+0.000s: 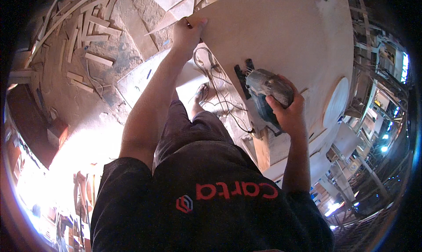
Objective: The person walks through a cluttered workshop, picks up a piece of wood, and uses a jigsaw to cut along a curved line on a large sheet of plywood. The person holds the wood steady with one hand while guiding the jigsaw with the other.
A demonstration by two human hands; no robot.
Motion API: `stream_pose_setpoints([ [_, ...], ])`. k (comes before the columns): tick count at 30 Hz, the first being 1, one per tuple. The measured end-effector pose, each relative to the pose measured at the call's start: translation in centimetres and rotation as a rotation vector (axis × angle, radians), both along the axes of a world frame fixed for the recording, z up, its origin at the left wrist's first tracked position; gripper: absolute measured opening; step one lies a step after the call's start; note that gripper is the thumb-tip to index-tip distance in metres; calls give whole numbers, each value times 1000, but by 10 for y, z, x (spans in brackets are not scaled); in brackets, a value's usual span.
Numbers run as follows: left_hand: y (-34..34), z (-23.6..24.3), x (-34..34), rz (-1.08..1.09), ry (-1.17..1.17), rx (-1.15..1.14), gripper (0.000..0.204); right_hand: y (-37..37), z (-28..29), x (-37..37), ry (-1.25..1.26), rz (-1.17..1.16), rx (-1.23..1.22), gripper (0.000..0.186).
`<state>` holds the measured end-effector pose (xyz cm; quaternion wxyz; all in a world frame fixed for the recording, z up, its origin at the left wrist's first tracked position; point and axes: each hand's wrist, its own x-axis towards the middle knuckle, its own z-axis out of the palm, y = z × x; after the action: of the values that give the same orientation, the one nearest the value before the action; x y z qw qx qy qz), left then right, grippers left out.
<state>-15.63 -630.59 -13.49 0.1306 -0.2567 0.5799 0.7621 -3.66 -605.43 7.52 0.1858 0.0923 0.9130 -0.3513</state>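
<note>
A large pale plywood sheet (285,36) lies in front of me, stretching from the top of the view toward the lower right. At its left edge, my left hand (188,35) grips the far corner, the fingers partly hidden. My right hand (291,113) is wrapped round the body of a dusty grey and dark green jigsaw (268,87). The jigsaw rests at the sheet's near left edge, its dark base toward that edge. Its blade cannot be made out. A dark power cord (226,104) hangs in loops beside the sheet, above the floor.
Several thin wood offcuts (94,34) litter the dusty floor at the far left. Pale curved scraps (178,3) lie beyond my left hand. Beneath my arm is a white board (138,82). A round pale wooden piece (336,102) sits at the right, near cluttered racks (373,54).
</note>
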Motion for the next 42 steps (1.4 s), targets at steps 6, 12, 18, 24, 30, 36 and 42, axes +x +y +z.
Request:
stream_pose_setpoints([
  [6, 3, -8, 34, 40, 39, 76, 38, 25, 5, 6, -54, 76, -47, 59],
  [12, -48, 5, -10, -331, 227, -666, 50, 18, 5, 7, -9, 131, -43, 58],
  [18, -14, 72, -45, -882, 127, -870, 68, 19, 3, 5, -18, 106, -26, 56],
  [24, -8, 46, -36, -755, 282, -940, 82, 15, 3, 5, -8, 109, -11, 54],
  [30, -10, 49, -34, -751, 262, -893, 81, 10, 3, 5, -2, 76, -26, 52],
  [36, -10, 49, -33, -745, 253, -882, 75, 9, 1, 4, 13, 86, -26, 53],
  [42, -11, 54, -31, -737, 249, -911, 61, 7, 1, 2, 28, 103, 13, 52],
])
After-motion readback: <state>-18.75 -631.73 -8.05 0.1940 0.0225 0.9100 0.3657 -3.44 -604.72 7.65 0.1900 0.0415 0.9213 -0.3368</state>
